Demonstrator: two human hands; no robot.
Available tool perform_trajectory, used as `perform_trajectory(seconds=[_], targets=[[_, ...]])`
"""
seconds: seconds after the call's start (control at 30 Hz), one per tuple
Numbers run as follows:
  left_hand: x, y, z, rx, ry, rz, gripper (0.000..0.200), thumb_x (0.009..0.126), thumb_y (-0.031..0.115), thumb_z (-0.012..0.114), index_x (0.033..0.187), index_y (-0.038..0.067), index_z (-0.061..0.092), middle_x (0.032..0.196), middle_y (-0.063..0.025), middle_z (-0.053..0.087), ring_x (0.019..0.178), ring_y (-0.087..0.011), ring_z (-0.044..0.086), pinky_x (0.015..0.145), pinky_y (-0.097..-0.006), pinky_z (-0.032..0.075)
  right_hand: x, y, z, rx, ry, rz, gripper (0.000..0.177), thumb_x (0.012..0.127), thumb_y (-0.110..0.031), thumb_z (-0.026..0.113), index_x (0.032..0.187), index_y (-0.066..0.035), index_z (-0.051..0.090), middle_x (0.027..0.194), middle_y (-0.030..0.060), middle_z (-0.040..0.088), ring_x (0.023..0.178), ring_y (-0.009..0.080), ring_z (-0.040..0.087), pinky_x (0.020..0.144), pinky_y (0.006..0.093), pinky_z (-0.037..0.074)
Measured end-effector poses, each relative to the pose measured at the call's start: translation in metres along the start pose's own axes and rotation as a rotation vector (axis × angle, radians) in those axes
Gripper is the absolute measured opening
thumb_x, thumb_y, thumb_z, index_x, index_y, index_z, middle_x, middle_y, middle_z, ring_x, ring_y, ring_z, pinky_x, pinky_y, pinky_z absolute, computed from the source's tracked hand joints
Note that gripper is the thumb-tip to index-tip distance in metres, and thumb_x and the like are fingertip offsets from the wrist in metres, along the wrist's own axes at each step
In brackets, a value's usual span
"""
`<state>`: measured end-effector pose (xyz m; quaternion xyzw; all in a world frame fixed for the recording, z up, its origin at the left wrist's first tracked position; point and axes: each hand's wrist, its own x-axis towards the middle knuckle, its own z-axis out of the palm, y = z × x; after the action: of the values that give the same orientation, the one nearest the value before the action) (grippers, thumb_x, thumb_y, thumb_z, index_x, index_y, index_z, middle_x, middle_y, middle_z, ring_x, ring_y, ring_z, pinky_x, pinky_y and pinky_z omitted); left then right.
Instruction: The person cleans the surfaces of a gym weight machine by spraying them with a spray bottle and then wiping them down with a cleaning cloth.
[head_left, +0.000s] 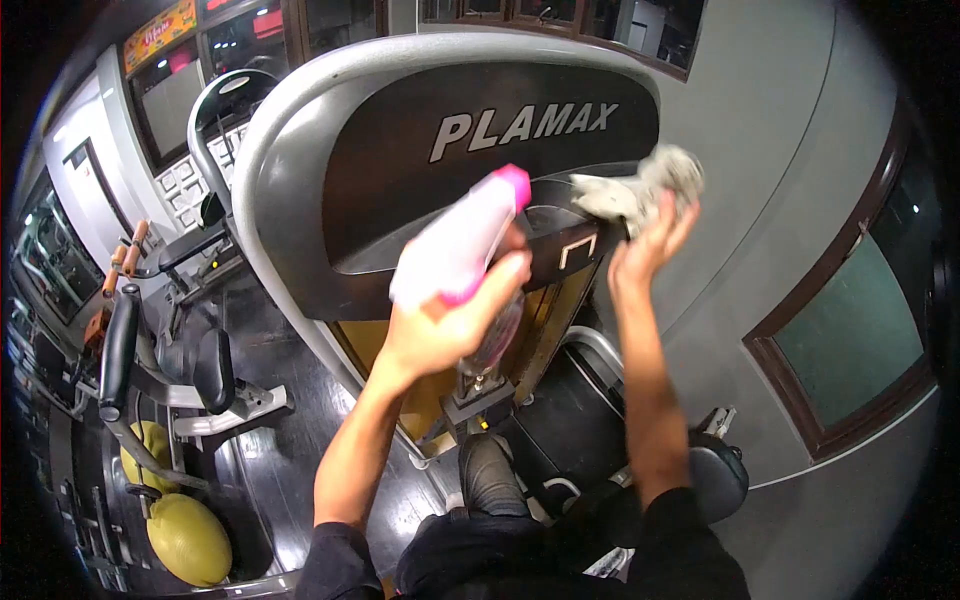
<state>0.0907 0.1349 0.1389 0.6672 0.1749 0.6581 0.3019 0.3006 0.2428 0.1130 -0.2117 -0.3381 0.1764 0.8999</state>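
Note:
A spray bottle (455,243), white with a pink nozzle and pink trim, is held up in my left hand (440,325), its fingers wrapped round it. The bottle is blurred and its clear lower part hangs below the hand. On the right, my right hand (652,243) holds a crumpled whitish cloth (640,192) at the right end of the machine's ledge. Behind both hands stands the grey and black gym machine (380,130) with PLAMAX lettering. Whether the cloth touches the machine's surface I cannot tell.
Gym machines with black pads (120,355) and two yellow balls (188,540) stand at the left. A round black pad (715,478) is at the lower right. A grey wall (750,170) with a brown-framed panel (850,330) runs along the right.

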Motion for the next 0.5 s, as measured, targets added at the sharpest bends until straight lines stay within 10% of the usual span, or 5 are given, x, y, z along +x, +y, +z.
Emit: perform_trajectory(seconds=[0.13, 0.33, 0.5], targets=[[-0.049, 0.021, -0.020, 0.504, -0.079, 0.213, 0.020, 0.072, 0.001, 0.066, 0.091, -0.002, 0.061, 0.074, -0.0114, 0.059, 0.064, -0.0221, 0.060, 0.059, -0.0304, 0.048, -0.107, 0.006, -0.063, -0.057, 0.225, 0.222, 0.078, 0.091, -0.031, 0.055, 0.145, -0.006, 0.005, 0.147, 0.0147, 0.021, 0.131, 0.0243, 0.030, 0.108, 0.0373, 0.026], [-0.183, -0.039, -0.026, 0.073, 0.219, -0.440, 0.018, 0.077, -0.001, 0.064, 0.094, -0.004, 0.061, 0.081, -0.0088, 0.062, 0.075, -0.0159, 0.063, 0.068, -0.0280, 0.049, -0.223, 0.082, -0.103, -0.234, -0.154, 0.889, 0.060, 0.086, -0.012, 0.060, 0.136, -0.004, 0.027, 0.133, 0.0105, 0.039, 0.120, 0.0210, 0.041, 0.102, 0.0333, 0.032], [-0.234, -0.038, -0.024, 0.102, 0.299, -0.590, 0.021, 0.081, -0.003, 0.061, 0.101, -0.004, 0.058, 0.082, -0.0070, 0.060, 0.075, -0.0136, 0.061, 0.068, -0.0284, 0.052, -0.197, 0.120, -0.041, -0.481, -0.508, 0.287, 0.052, 0.084, -0.009, 0.061, 0.130, 0.002, 0.039, 0.127, 0.0180, 0.046, 0.118, 0.0311, 0.042, 0.100, 0.0384, 0.030]])
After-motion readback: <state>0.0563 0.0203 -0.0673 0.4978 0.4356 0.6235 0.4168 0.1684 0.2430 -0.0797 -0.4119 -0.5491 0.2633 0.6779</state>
